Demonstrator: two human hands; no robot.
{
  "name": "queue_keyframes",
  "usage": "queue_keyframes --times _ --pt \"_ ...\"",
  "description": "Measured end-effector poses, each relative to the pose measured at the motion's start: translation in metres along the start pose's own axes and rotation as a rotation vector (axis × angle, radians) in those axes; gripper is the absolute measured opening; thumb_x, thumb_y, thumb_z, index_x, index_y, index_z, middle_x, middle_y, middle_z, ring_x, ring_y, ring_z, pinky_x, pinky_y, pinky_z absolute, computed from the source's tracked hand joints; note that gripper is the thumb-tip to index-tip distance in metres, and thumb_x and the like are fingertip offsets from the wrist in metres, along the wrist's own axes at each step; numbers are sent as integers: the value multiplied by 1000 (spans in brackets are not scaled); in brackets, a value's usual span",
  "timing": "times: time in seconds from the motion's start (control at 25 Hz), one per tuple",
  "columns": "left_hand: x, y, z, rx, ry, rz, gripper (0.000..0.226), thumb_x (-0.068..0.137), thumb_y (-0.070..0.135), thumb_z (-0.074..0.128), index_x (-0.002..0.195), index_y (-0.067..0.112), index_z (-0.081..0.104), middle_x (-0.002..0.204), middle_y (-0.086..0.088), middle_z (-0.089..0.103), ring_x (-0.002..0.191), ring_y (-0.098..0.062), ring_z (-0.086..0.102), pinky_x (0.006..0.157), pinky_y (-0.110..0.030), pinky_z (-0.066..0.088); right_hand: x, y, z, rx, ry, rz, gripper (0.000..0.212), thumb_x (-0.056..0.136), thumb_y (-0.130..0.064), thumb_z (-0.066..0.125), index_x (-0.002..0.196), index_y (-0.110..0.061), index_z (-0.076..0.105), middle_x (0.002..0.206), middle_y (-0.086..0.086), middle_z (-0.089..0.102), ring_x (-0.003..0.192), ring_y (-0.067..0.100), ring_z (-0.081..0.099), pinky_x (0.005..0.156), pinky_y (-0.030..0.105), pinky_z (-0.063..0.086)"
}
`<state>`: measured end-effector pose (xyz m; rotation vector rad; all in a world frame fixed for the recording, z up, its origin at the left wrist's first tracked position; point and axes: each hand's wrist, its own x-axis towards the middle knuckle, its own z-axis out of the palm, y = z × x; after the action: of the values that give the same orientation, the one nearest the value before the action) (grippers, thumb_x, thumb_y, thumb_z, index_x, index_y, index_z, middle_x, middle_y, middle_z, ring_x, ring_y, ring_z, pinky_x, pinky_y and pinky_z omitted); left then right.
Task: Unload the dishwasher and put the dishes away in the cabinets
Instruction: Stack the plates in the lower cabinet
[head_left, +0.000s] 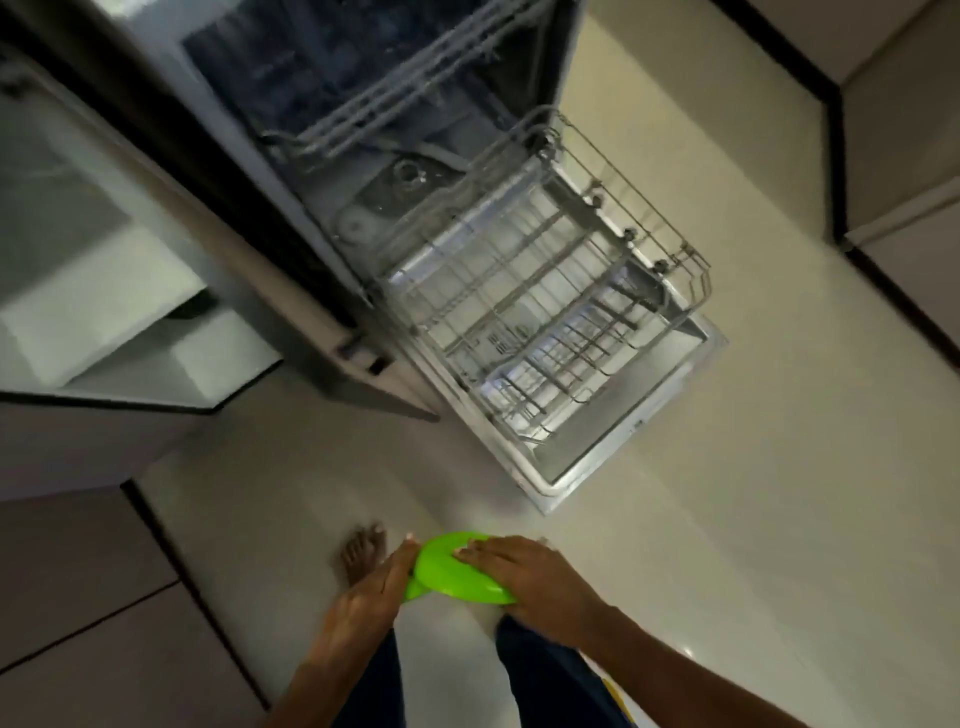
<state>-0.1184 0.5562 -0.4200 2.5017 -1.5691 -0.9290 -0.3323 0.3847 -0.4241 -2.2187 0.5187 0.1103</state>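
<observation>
Both hands grip green dish (457, 571): left hand (371, 592) at edge, right hand (524, 574) flat on top, dishwasher rack (545, 312) pulled out

no readable text, no labels, no brand marks, no numbers on anything in view

a pale glossy tiled floor (727, 519) fills the dim room, with grey cabinet fronts (78, 597) at lower left and dark-edged units (904, 156) along the upper right.
</observation>
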Motion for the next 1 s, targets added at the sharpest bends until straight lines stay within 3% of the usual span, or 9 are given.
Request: queue_keyframes --times 0.04,0.12,0.24,0.32,0.48,0.56,0.76,0.88,1.0 --pt "-16 -20 -9 42 31 23 37 107 48 31 128 56 60 103 41 68 83 22 64 71 2 45 15 -21 12 3 -28 -25 78 85 -33 69 155 -45 36 141 -13 64 123 8 62 92 12 50" --pt "-45 -63 -35 66 -13 50 37 107 45 34 140 49 49 116 41 65 96 25 60 81 4 41 52 -62 35 85 -38 -77 89 84 -36 76 157 -53 28 141 -14 64 119 9 63 93 19 55" --pt "-54 -137 -81 176 137 102 46 108 19 27 150 22 47 149 4 56 128 -6 61 111 -20 39 119 -106 60 45 72 -223 95 79 -25 79 158 -49 33 146 -15 61 123 9 65 101 24 53" --pt "-43 -177 -124 171 382 87 55 94 12 42 147 11 52 155 -7 49 134 -24 59 111 -36 44 177 -136 70 8 135 -290 94 78 -15 72 159 -45 35 147 -12 61 124 13 65 97 28 56" --pt "19 -236 -211 101 569 -57 58 86 6 45 142 -1 56 146 -20 57 128 -38 61 101 -46 55 325 -185 50 -99 431 -387 68 86 5 72 147 -22 58 139 4 68 120 28 68 101 42 56" --pt "64 -265 -246 102 655 -98 62 84 1 42 146 -1 52 146 -21 56 131 -41 58 108 -53 49 392 -192 28 -128 472 -408 64 86 8 72 144 -18 62 142 7 66 126 31 67 104 48 55" --pt "158 -337 -282 298 816 -32 68 87 -7 42 154 6 43 154 -15 49 141 -38 49 112 -59 42 498 -190 -5 -316 551 -498 63 82 7 67 141 -15 65 138 8 68 122 30 67 103 41 55" --pt "191 -377 -284 330 838 -51 63 97 -3 36 159 11 34 163 -10 38 150 -34 37 116 -55 39 543 -185 1 -446 558 -545 59 82 0 63 140 -13 66 133 12 70 113 36 70 92 42 59" --pt "207 -402 -270 346 733 -102 62 97 0 45 158 10 33 157 -13 46 143 -32 47 113 -49 44 580 -170 14 -508 558 -564 58 87 3 68 142 -14 64 135 11 69 118 35 69 93 43 58"
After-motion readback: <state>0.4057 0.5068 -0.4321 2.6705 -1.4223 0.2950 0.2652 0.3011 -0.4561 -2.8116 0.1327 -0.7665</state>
